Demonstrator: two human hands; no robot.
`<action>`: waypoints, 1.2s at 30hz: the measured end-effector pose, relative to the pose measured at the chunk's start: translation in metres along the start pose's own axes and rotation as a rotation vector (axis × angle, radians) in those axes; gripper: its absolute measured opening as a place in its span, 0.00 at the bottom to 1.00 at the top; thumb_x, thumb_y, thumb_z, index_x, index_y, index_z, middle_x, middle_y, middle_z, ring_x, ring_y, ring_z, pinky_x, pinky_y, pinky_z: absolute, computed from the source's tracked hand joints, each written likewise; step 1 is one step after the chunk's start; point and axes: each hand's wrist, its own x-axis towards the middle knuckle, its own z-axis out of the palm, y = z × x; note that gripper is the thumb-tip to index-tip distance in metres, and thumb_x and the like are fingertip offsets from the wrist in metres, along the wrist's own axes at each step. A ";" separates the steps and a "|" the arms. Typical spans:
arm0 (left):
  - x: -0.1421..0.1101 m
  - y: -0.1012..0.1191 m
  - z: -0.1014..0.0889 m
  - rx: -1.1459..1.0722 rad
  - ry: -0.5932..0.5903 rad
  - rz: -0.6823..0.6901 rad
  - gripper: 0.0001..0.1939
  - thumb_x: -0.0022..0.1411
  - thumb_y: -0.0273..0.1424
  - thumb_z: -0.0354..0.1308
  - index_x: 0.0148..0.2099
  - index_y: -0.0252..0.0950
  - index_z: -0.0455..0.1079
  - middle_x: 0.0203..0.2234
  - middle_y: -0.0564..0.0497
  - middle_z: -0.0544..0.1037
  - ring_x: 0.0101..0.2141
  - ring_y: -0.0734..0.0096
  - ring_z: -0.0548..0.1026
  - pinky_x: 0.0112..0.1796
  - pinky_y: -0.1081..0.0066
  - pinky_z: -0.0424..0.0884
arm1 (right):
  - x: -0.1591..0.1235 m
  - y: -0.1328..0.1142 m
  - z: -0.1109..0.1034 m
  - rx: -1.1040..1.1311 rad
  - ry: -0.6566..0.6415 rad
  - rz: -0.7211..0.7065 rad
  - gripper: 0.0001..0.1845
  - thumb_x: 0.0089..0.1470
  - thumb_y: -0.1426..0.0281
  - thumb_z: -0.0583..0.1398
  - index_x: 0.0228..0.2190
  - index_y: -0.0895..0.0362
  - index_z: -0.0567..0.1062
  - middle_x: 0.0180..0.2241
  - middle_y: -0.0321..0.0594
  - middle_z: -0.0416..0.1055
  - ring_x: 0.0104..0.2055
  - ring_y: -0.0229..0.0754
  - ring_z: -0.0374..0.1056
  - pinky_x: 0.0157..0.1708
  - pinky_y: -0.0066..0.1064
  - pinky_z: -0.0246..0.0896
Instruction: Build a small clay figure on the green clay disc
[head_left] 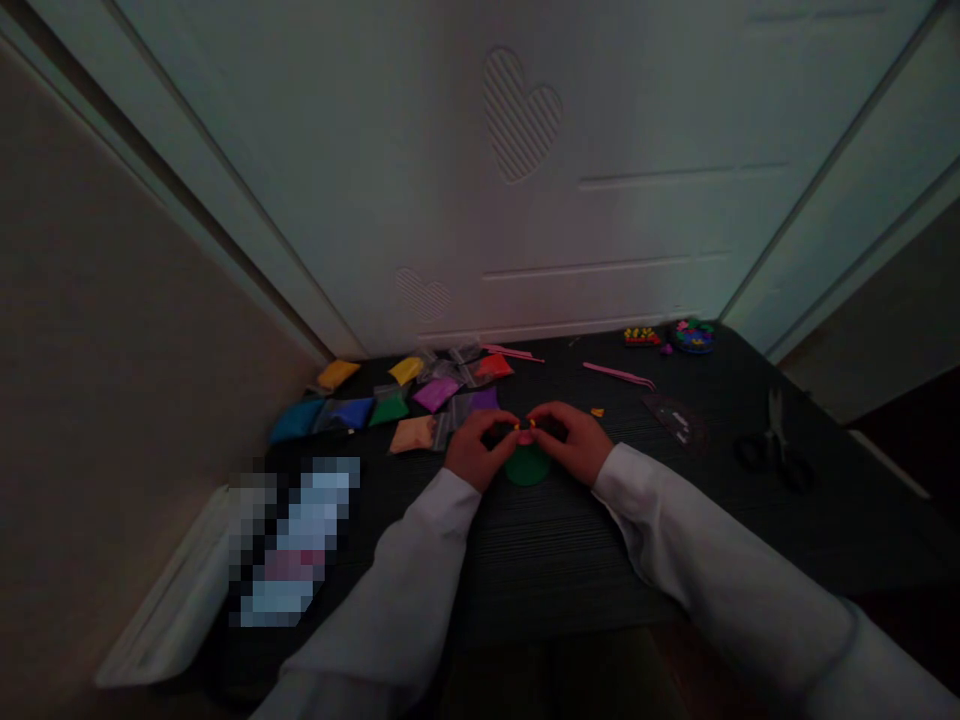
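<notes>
My left hand [480,447] and my right hand [574,440] meet over a green disc [527,468] on the dark table. On the disc sits a small pink piece [525,437], partly hidden by my fingers. Thumb and index finger of each hand are pinched together. A tiny yellow-orange bit of what looks like modelling clay [517,427] shows at my left fingertips. Another such bit [532,423] is at my right fingertips. The dim light hides whether these bits touch the pink piece.
Small bags of coloured clay, such as a purple one [437,394], lie at the back left. Pink tweezers [619,375], an orange scrap [597,412], a clear plastic piece [675,420] and black-handled scissors [775,440] lie rightward. Colourful decorated pieces [693,337] stand by the white door.
</notes>
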 end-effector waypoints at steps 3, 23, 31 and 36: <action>0.000 -0.001 0.001 -0.039 -0.010 -0.010 0.12 0.49 0.36 0.52 0.36 0.36 0.66 0.31 0.50 0.71 0.29 0.74 0.67 0.32 0.71 0.64 | 0.000 0.000 0.000 0.010 0.004 0.009 0.12 0.45 0.69 0.54 0.35 0.55 0.66 0.31 0.36 0.65 0.32 0.35 0.61 0.31 0.28 0.56; 0.000 -0.004 0.004 -0.078 -0.005 0.002 0.16 0.47 0.34 0.54 0.40 0.37 0.63 0.34 0.49 0.71 0.33 0.70 0.69 0.34 0.70 0.65 | 0.000 -0.002 0.001 0.051 -0.011 0.040 0.13 0.44 0.67 0.55 0.36 0.54 0.66 0.32 0.36 0.65 0.32 0.36 0.61 0.33 0.29 0.56; 0.001 -0.006 -0.011 0.169 0.207 0.093 0.14 0.50 0.29 0.49 0.42 0.37 0.62 0.36 0.48 0.69 0.37 0.69 0.66 0.37 0.68 0.63 | -0.001 -0.007 -0.006 0.066 0.073 0.057 0.15 0.46 0.66 0.54 0.39 0.54 0.64 0.32 0.37 0.64 0.32 0.36 0.60 0.31 0.29 0.56; 0.005 -0.018 -0.019 0.579 0.208 -0.031 0.20 0.46 0.30 0.50 0.46 0.38 0.61 0.43 0.46 0.67 0.45 0.59 0.61 0.46 0.58 0.51 | 0.001 -0.003 -0.013 0.053 0.188 0.075 0.14 0.47 0.65 0.51 0.38 0.55 0.65 0.32 0.38 0.64 0.31 0.36 0.60 0.28 0.28 0.56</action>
